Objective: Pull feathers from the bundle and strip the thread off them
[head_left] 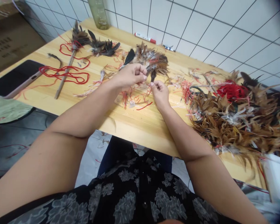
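Left hand (132, 77) and right hand (160, 93) meet at the base of a brown-and-black feather bunch (151, 59), fingers on both pressed together in a pinch; whatever they grip is hidden by the fingers, maybe thin thread. Right of the bunch: large heap of brown feathers (233, 121) tangled with red and white strands, partly cut off at frame edge. Left of it: long bamboo stick (64, 74) and loose red cord (87, 81) on the light wooden worktop (140, 124). Risk: a hard tug could snap thin strands or shed feathers, and loose fibres could snag the bunch. Thread ends and any knot are too small to make out.
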A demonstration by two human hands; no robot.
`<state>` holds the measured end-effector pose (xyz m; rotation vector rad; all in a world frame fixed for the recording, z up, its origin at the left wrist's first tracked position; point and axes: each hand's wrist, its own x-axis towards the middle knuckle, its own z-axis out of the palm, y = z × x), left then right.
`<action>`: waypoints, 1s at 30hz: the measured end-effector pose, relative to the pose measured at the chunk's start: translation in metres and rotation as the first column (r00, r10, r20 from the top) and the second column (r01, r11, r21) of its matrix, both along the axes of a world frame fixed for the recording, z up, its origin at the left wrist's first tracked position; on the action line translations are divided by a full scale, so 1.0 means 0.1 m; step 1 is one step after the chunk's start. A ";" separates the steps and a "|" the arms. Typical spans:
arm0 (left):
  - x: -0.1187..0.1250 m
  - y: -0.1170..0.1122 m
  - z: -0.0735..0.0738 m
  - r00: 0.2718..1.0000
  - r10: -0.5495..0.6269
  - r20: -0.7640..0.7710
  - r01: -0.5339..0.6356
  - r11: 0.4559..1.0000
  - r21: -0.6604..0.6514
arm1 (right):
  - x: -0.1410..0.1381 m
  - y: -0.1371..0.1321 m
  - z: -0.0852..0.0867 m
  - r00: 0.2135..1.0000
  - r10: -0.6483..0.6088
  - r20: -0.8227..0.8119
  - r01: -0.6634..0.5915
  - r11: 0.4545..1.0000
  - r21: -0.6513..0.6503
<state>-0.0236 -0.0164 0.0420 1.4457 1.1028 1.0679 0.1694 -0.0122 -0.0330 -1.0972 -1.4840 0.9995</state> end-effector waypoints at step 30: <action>0.07 -0.02 -0.09 0.998 -0.019 0.055 0.017 0.999 0.030 | 0.02 0.00 -0.02 0.994 0.108 -0.031 -0.108 0.994 0.012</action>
